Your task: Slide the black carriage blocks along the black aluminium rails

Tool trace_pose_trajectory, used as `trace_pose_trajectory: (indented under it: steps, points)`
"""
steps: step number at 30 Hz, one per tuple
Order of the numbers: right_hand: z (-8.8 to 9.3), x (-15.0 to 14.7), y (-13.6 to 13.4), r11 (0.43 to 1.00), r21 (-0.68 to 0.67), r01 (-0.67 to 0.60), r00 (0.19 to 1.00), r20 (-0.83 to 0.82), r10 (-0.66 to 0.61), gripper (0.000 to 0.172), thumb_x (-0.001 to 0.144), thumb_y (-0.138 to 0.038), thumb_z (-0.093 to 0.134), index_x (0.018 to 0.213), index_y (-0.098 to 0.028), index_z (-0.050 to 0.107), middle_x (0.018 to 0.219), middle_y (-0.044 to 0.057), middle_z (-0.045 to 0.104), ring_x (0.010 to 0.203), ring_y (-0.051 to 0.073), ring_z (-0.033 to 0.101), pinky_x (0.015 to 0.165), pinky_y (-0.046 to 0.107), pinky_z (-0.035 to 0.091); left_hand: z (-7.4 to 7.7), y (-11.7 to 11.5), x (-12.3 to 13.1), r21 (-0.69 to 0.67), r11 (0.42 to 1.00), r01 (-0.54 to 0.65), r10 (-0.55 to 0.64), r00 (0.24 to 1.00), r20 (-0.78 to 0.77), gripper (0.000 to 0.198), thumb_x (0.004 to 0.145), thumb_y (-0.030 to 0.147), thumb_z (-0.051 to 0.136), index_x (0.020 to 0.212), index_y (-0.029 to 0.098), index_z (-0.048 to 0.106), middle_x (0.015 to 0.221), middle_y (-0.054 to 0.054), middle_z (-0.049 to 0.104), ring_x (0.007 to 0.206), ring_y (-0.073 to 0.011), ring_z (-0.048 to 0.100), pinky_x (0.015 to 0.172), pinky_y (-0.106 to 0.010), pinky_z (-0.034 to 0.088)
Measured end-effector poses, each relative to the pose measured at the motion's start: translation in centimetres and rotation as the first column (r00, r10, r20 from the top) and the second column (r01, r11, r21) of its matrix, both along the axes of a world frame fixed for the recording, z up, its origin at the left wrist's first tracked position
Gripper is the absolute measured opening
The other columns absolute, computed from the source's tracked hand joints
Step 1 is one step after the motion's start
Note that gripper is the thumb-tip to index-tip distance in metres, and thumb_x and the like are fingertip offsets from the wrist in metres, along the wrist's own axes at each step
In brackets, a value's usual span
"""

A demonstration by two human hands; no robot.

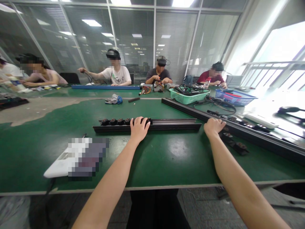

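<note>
On the workbench (35, 152), a knobbed black rail (166, 126).

a black rail (166, 127) lies flat at twelve o'clock, a row of black knobs (113, 121) along its top; black blocks (240, 148) lie at two o'clock.

Both bare arms are stretching up from the bottom edge of the frame, sleeves nowhere in sight. The left forearm (111, 178) is angling in toward the center, with the left hand (139, 128) sitting just left of middle, back of the hand up and fingers (144, 121) curling downward. The right forearm (238, 181) is rising from the lower right, and the right hand (213, 126) is resting palm-down right of middle, roughly level with the left.
</note>
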State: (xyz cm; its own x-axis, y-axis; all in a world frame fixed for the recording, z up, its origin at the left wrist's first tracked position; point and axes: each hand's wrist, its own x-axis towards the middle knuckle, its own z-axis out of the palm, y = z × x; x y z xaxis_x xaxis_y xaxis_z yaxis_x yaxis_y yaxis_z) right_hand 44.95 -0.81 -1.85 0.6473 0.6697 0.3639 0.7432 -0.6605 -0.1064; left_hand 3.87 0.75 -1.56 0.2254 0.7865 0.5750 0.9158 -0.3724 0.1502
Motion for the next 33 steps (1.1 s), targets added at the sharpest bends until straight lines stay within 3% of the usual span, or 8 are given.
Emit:
trace_pose_trajectory:
  steps: [5, 10, 12, 14, 18, 22, 28, 33]
  points:
    - [1.1, -3.9, -0.1, 0.947, 0.124, -0.295, 0.951, 0.134, 0.279, 0.039, 0.088, -0.006, 0.042, 0.111, -0.006, 0.074, 0.120, 0.024, 0.070, 0.132, 0.033, 0.046, 0.114, 0.055, 0.021, -0.2, 0.1, 0.0, 0.008, 1.000, 0.004, -0.004, 1.000, -0.005, 0.044, 0.108, 0.044, 0.036, 0.137, 0.026, 0.065, 0.141, -0.012, 0.063, 0.138, -0.0292, 0.051, 0.126, -0.057, 0.022]
    - [2.6, -12.7, -0.5, 0.638, 0.154, -0.755, 0.653, 0.261, 0.711, 0.039, 0.095, -0.013, 0.040, 0.119, -0.013, 0.071, 0.127, 0.020, 0.069, 0.134, 0.031, 0.048, 0.118, 0.051, 0.021, -0.2, -0.1, -0.2, 0.039, 0.999, 0.009, -0.008, 1.000, -0.028, 0.043, 0.108, 0.044, 0.038, 0.137, 0.027, 0.065, 0.141, -0.011, 0.063, 0.137, -0.0292, 0.051, 0.126, -0.056, 0.023]
    - [3.4, -16.6, -0.6, 0.515, 0.068, -0.855, 0.518, 0.189, 0.834, 0.038, 0.097, -0.018, 0.043, 0.125, -0.016, 0.068, 0.126, 0.018, 0.070, 0.125, 0.029, 0.054, 0.111, 0.046, 0.031, -0.2, -0.2, -0.3, 0.049, 0.999, 0.016, -0.014, 0.999, -0.045, 0.042, 0.107, 0.043, 0.039, 0.136, 0.027, 0.064, 0.141, -0.011, 0.063, 0.136, -0.0290, 0.052, 0.126, -0.055, 0.024]
    - [4.4, -20.1, -0.6, 0.461, -0.017, -0.887, 0.458, 0.078, 0.885, 0.038, 0.100, -0.026, 0.046, 0.132, -0.018, 0.065, 0.125, 0.018, 0.070, 0.119, 0.030, 0.058, 0.103, 0.044, 0.039, -0.1, -0.4, -0.4, 0.056, 0.998, 0.017, -0.014, 0.999, -0.046, 0.042, 0.107, 0.043, 0.040, 0.136, 0.026, 0.064, 0.141, -0.012, 0.063, 0.136, -0.0291, 0.052, 0.126, -0.055, 0.024]
    - [5.7, -25.0, 0.4, 0.452, -0.056, -0.890, 0.452, 0.017, 0.892, 0.038, 0.100, -0.031, 0.051, 0.135, -0.021, 0.063, 0.125, 0.017, 0.070, 0.118, 0.030, 0.060, 0.098, 0.041, 0.043, -0.1, -0.5, -0.4, 0.043, 0.999, 0.012, -0.011, 0.999, -0.038, 0.042, 0.106, 0.042, 0.042, 0.138, 0.025, 0.063, 0.143, -0.013, 0.062, 0.138, -0.0298, 0.051, 0.126, -0.056, 0.024]
    - [5.9, -27.3, 1.5, 0.451, -0.067, -0.890, 0.453, -0.017, 0.891, 0.034, 0.100, -0.028, 0.052, 0.130, -0.018, 0.065, 0.122, 0.017, 0.071, 0.113, 0.028, 0.064, 0.095, 0.038, 0.046, -0.1, -0.4, -0.5, 0.029, 0.999, 0.014, -0.013, 0.999, -0.049, 0.042, 0.105, 0.040, 0.045, 0.141, 0.026, 0.061, 0.144, -0.012, 0.062, 0.139, -0.0295, 0.051, 0.126, -0.056, 0.023]
    - [5.0, -28.1, 2.1, 0.518, 0.014, -0.855, 0.514, -0.099, 0.852, 0.030, 0.101, -0.020, 0.047, 0.118, -0.012, 0.070, 0.123, 0.016, 0.069, 0.115, 0.025, 0.062, 0.100, 0.034, 0.044, 0.0, -0.6, -0.5, 0.023, 1.000, 0.012, -0.011, 0.998, -0.055, 0.043, 0.103, 0.041, 0.049, 0.143, 0.027, 0.059, 0.145, -0.012, 0.061, 0.140, -0.0296, 0.050, 0.127, -0.055, 0.023]
    - [4.8, -27.1, 2.5, 0.482, 0.043, -0.875, 0.474, -0.123, 0.872, 0.028, 0.100, -0.020, 0.050, 0.116, -0.015, 0.073, 0.120, 0.014, 0.070, 0.114, 0.023, 0.061, 0.098, 0.031, 0.043, 0.1, -0.7, -0.4, 0.011, 1.000, 0.014, -0.013, 0.998, -0.053, 0.047, 0.103, 0.048, 0.050, 0.143, 0.025, 0.059, 0.146, -0.013, 0.060, 0.141, -0.0300, 0.049, 0.127, -0.055, 0.022]
